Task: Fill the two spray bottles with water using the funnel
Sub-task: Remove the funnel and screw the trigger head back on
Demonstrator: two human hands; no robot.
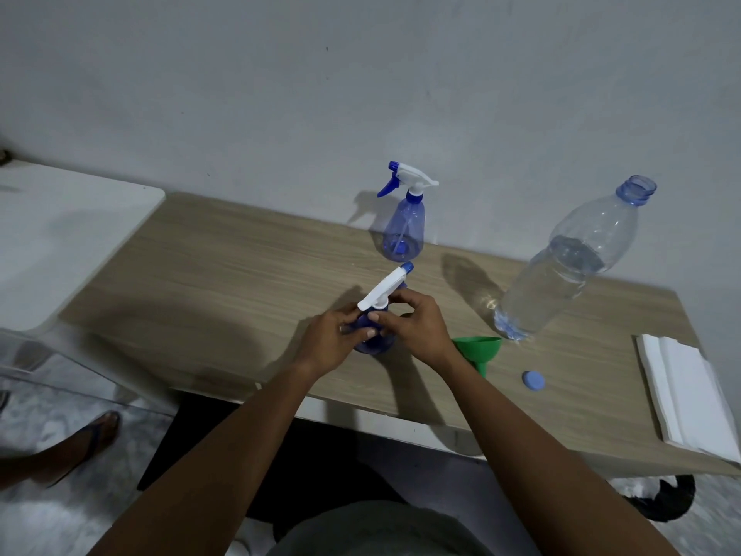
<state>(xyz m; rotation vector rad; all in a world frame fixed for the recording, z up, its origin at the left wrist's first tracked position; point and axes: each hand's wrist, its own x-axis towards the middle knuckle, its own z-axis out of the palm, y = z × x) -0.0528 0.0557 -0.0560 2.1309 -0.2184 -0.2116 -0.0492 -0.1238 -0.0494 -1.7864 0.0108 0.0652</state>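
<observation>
A blue spray bottle (375,343) stands near the table's front edge, mostly hidden by my hands. My left hand (333,341) grips its body. My right hand (413,327) holds the neck just under the white trigger head (383,290), which points away to the upper right. A second blue spray bottle (403,230) with its white and blue trigger head on stands upright by the wall. A green funnel (479,349) lies on its side just right of my right wrist. A large clear water bottle (561,274), uncapped and partly filled, stands at the right.
The water bottle's blue cap (533,381) lies on the wooden table (224,274) near the funnel. A stack of white paper napkins (685,391) sits at the table's right end. A white surface (60,234) adjoins the table on the left. A sandalled foot (96,435) is on the floor.
</observation>
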